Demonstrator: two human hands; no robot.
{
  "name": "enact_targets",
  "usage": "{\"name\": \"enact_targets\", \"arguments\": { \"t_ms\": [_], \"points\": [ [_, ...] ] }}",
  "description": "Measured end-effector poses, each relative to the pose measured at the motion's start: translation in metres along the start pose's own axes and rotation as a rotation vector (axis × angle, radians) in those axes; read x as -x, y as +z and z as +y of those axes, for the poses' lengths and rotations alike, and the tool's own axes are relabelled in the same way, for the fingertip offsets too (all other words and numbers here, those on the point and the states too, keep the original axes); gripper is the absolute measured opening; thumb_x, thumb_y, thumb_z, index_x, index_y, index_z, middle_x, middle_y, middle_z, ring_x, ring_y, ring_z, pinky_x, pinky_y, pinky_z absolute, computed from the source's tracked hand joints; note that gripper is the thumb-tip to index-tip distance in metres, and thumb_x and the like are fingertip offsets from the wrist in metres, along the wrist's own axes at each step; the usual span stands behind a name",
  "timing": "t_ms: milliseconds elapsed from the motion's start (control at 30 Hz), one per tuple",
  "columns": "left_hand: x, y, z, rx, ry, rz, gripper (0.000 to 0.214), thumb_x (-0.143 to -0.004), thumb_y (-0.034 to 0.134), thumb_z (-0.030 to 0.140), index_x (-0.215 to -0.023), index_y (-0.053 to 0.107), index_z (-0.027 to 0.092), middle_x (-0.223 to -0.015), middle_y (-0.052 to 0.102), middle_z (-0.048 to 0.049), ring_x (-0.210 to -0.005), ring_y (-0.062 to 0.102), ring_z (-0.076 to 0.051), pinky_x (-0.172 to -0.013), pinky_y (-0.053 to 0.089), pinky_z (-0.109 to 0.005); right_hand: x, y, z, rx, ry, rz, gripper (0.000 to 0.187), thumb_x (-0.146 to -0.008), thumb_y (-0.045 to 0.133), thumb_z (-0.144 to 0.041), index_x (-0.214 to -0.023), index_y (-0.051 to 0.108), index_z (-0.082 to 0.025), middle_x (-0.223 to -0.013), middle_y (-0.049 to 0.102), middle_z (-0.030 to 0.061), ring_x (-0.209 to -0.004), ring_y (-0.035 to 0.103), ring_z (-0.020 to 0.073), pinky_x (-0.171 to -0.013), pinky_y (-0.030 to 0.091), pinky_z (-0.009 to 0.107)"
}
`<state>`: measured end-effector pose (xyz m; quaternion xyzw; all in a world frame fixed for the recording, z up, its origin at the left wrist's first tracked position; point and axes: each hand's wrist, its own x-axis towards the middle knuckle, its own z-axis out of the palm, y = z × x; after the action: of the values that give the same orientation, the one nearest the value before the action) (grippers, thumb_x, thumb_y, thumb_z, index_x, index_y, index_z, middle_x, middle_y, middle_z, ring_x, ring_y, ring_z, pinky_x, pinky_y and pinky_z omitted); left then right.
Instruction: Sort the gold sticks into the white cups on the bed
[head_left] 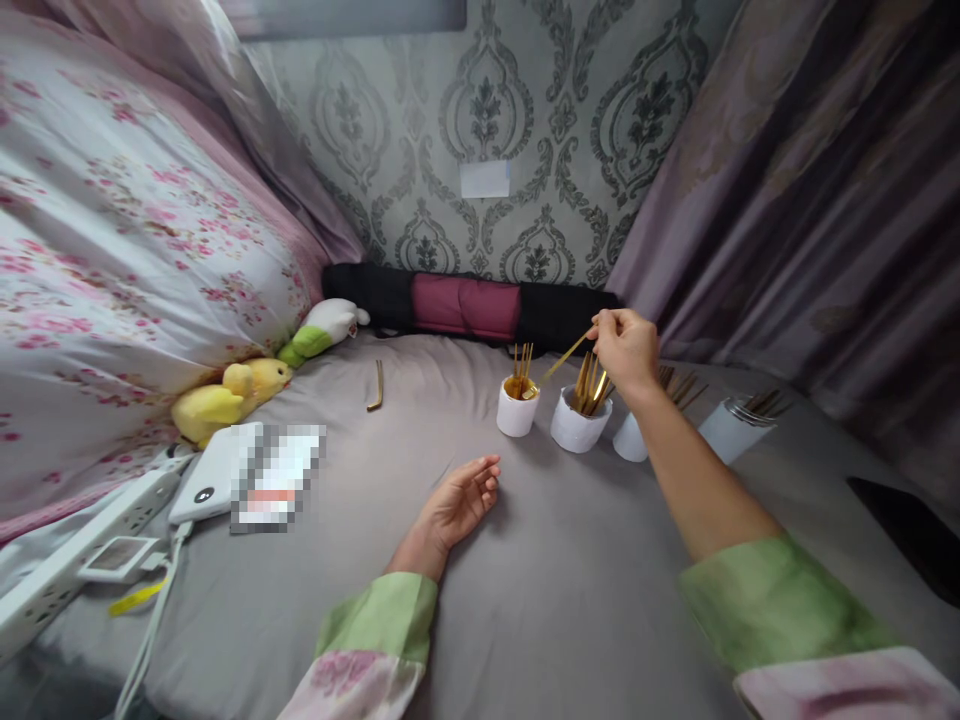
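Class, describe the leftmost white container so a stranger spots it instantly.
Find the black-and-maroon roll. On the grey sheet before it, take the leftmost white container: only it has the gold utensil in the right hand at its mouth.

A single view from a camera worn on the person's head, facing forward and down over a grey sheet (555, 590). The left hand (463, 503) and right hand (628, 352) are near, seen from above; the patterned wall (420, 120) stands farther off, straight ahead. The wide view reaches floral cloth (127, 230) at left and a curtain (810, 220) at right.
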<state>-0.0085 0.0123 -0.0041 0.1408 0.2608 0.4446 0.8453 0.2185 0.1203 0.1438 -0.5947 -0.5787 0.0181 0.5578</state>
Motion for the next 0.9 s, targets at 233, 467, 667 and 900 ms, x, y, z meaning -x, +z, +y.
{"name": "enact_targets", "arguments": {
  "t_ms": [233,467,667,900],
  "points": [
    [0.000,0.002,0.000,0.001,0.002,0.005,0.017,-0.075,0.059,0.017,-0.090,0.060,0.009,-0.075,0.057,-0.0036,-0.060,0.051,-0.006,-0.051,0.041,-0.016,0.006,0.018,-0.006,0.080,-0.045,-0.131,0.028,-0.083,0.039,-0.034,-0.079,0.060,-0.016,-0.066,0.065,0.0036,-0.062,0.058,0.0133,-0.063,0.041,0.024],
    [0.000,0.001,-0.001,0.001,-0.002,0.003,0.019,-0.074,0.060,0.017,-0.092,0.059,0.008,-0.075,0.057,-0.0030,-0.060,0.051,-0.006,-0.052,0.042,-0.016,0.014,0.032,-0.004,0.154,-0.077,-0.274,0.026,-0.084,0.038,-0.028,-0.077,0.061,-0.018,-0.066,0.065,0.0019,-0.064,0.058,0.0130,-0.065,0.039,0.023],
    [-0.002,0.000,-0.001,-0.005,0.010,-0.011,0.019,-0.074,0.060,0.017,-0.091,0.059,0.009,-0.075,0.057,-0.0027,-0.060,0.051,-0.005,-0.053,0.042,-0.016,0.018,0.042,0.001,0.204,-0.062,-0.373,0.026,-0.084,0.038,-0.027,-0.081,0.062,-0.018,-0.069,0.066,0.0027,-0.069,0.059,0.0137,-0.065,0.037,0.022],
    [-0.001,0.001,-0.001,-0.014,0.005,0.000,0.017,-0.076,0.058,0.017,-0.091,0.060,0.009,-0.075,0.057,-0.0036,-0.060,0.051,-0.005,-0.052,0.042,-0.016,0.021,0.050,0.004,0.231,-0.079,-0.415,0.026,-0.084,0.038,-0.026,-0.081,0.063,-0.019,-0.071,0.067,0.0030,-0.074,0.060,0.0151,-0.067,0.037,0.023]
  ]
}}
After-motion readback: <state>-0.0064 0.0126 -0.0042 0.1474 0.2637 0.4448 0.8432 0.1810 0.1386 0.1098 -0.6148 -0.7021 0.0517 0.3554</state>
